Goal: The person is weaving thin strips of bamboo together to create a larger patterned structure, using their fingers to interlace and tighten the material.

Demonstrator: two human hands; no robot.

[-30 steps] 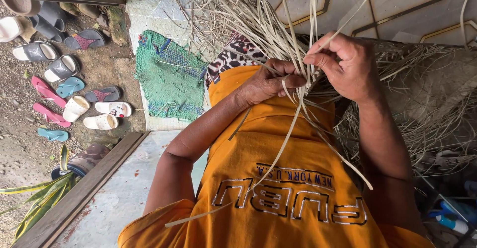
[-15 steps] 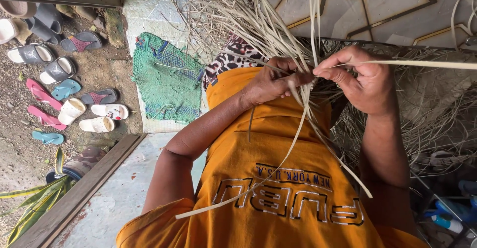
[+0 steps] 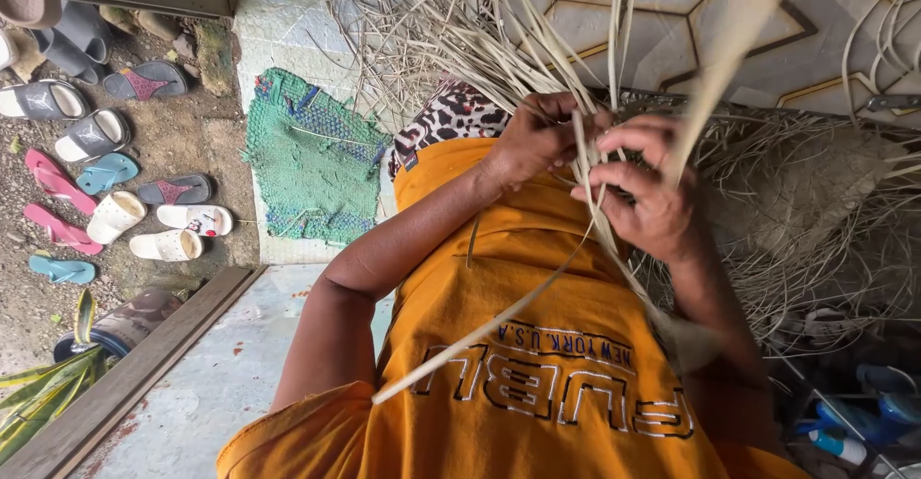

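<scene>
both hands work at the same crossing of pale flat weaving strips (image 3: 585,167), just above the orange shirt (image 3: 537,345): left hand (image 3: 537,139) fingers curled and pinched over the strands, right hand (image 3: 648,191) fingers pressed together around one strip. one long strip (image 3: 480,330) trails down across the shirt. judgement: keep the left pinch tight on the crossing while the right draws its strip flat, untwisted, clear of the loose pile (image 3: 815,210) right of the shirt.
</scene>
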